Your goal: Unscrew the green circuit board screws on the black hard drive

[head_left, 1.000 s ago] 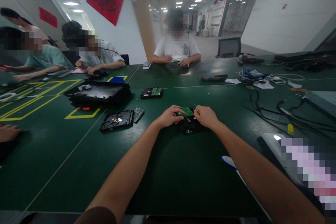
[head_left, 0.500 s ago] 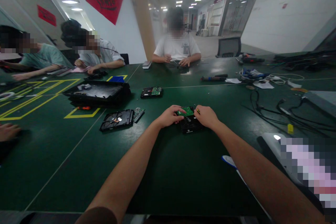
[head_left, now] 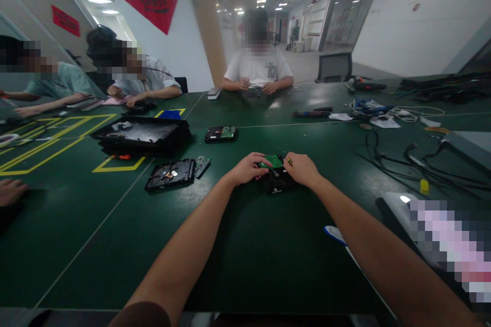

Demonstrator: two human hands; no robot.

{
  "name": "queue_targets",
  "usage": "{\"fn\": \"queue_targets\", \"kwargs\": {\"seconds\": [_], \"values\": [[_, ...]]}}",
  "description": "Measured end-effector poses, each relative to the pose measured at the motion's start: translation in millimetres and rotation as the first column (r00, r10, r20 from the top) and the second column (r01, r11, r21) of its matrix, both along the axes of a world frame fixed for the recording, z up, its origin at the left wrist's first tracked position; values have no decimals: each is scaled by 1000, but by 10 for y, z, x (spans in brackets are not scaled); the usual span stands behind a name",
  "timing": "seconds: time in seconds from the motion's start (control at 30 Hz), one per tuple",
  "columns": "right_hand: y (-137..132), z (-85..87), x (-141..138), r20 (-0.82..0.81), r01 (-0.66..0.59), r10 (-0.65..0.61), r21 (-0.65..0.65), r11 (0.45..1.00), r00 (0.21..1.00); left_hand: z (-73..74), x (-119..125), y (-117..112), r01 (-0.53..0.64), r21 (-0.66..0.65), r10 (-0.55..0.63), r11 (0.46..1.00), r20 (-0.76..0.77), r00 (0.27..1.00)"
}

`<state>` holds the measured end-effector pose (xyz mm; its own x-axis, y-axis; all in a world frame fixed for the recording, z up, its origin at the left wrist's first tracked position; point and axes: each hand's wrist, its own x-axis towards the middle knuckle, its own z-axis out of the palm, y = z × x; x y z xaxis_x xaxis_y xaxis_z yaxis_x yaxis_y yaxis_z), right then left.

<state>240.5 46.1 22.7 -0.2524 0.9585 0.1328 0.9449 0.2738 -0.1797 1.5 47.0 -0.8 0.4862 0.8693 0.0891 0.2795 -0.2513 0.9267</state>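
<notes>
A black hard drive [head_left: 279, 184] with a green circuit board [head_left: 275, 161] on its top lies flat on the table in front of me. My left hand [head_left: 250, 168] grips the drive's left side, its fingers reaching over the edge of the board. On the other side, my right hand [head_left: 303, 168] is closed at the board's right edge. A small bit of a yellow-and-black tool [head_left: 290, 162] shows between its fingers; the rest is hidden in the hand. To the left sits another hard drive [head_left: 171, 174], with a loose circuit board [head_left: 202, 166] beside it.
A third hard drive [head_left: 221, 134] lies farther back. Left of it stands a black tray [head_left: 141, 133]. Black cables [head_left: 414, 163] spread at the right, near a pixelated object [head_left: 448, 245]. A white-and-blue item [head_left: 335, 234] is by my right forearm. Several people sit around the table [head_left: 264, 265].
My hands and the hard drive stay almost in place. Across the table, a person's hand has lifted slightly from the tabletop. The view has shifted a little.
</notes>
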Motion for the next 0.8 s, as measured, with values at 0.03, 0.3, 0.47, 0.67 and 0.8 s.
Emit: {"fn": "queue_targets", "kwargs": {"seconds": [0.03,0.3,0.47,0.67,0.8], "values": [[-1,5,-2,1,0,0,-2,1000,1000,-1,0,-1,2,4,-2,1000,3,1000],[-12,37,0,1,-9,9,-15,1000,1000,47,10,-19,-54,-83,53,995,-17,998],[53,41,16,-7,-26,26,-14,1000,1000,88,-6,-3,-70,-145,73,987,15,997],[114,64,73,-21,-38,37,-7,999,999,101,-42,11,-110,-104,109,988,-14,994],[105,75,192,-9,-13,12,-50,999,1000,89,-40,15,-137,-81,136,987,-14,991]]}}
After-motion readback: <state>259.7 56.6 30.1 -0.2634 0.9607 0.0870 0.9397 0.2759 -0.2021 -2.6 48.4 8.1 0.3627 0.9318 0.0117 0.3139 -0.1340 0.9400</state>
